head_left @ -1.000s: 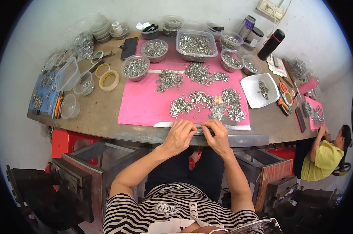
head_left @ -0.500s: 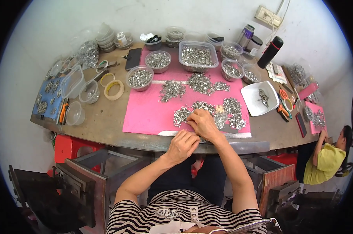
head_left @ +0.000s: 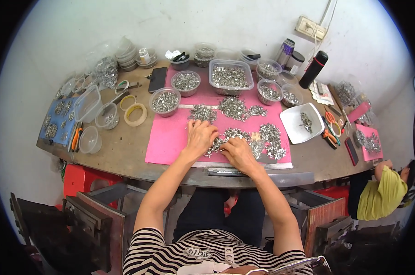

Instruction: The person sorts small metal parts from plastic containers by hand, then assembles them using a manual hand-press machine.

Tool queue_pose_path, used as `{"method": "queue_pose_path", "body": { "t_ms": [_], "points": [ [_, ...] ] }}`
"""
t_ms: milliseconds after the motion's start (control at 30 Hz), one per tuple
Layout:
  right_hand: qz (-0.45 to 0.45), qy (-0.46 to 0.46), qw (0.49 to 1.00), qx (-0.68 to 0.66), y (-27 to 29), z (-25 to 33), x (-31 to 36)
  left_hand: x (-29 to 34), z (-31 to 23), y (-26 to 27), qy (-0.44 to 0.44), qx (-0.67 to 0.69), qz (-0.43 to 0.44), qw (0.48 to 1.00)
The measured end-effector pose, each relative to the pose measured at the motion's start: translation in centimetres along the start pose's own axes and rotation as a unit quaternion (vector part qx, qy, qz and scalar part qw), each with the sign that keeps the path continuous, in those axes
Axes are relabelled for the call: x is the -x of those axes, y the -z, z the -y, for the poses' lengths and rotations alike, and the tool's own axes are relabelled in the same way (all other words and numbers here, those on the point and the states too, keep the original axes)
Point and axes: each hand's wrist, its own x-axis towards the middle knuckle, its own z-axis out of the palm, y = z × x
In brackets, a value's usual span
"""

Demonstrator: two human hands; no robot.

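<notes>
Several loose heaps of small shiny metal pieces lie on a pink mat [head_left: 168,137]. My left hand [head_left: 200,139] reaches over the mat, its bent fingertips at the near edge of the upper left heap [head_left: 203,112]. Close by on the right, my right hand [head_left: 239,153] has its fingers drawn together between the small lower left heap [head_left: 214,147] and the lower middle heap [head_left: 237,133]. Whatever either hand pinches is too small or hidden. Right of it spreads a longer heap of metal pieces [head_left: 271,137]. Along the table's front edge lies a metal strip [head_left: 225,172].
Tubs of metal pieces [head_left: 230,77] line the back of the mat. A white tray [head_left: 290,123] and orange-handled pliers [head_left: 329,139] stand right; tape rolls [head_left: 136,114] and clear cups [head_left: 90,141] left. A person in a yellow top [head_left: 377,201] sits at the far right.
My left hand has moved up and away from the mat's front edge to the upper left heap. My right hand stays near the lower heaps, and the metal strip is now uncovered.
</notes>
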Motion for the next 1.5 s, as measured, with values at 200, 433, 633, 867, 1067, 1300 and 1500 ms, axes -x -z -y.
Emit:
{"method": "queue_pose_path", "body": {
  "t_ms": [200, 433, 633, 867, 1067, 1300, 1500],
  "points": [
    [-0.010, 0.028, 0.999, 0.036, -1.1, -0.6, -0.7, -0.9, -0.2, -1.0, 0.009, -0.040, 0.067, 0.997],
    [-0.037, -0.022, 0.999, -0.026, 2.1, 0.0, 0.1, -0.9, 0.6, -1.2, 0.000, 0.018, 0.033, 0.999],
    [-0.060, -0.032, 0.998, 0.017, 2.9, -0.7, 1.9, -0.2, -2.0, 0.1, -0.050, 0.067, 0.034, 0.996],
    [-0.093, -0.062, 0.987, -0.119, 1.2, -0.7, 0.0, 3.1, -4.1, 1.4, -0.140, 0.035, 0.097, 0.985],
    [-0.087, -0.114, 0.982, -0.125, 4.4, -0.7, 1.4, 3.6, -3.7, 1.3, -0.099, 0.112, 0.109, 0.983],
    [-0.018, -0.106, 0.990, -0.086, 4.3, -1.2, 4.6, 4.0, -3.8, 1.9, -0.085, 0.067, 0.131, 0.985],
    [0.005, -0.082, 0.996, -0.021, 4.2, -1.0, 4.7, 4.4, -5.3, 2.3, -0.037, 0.164, 0.129, 0.977]
  ]
}}
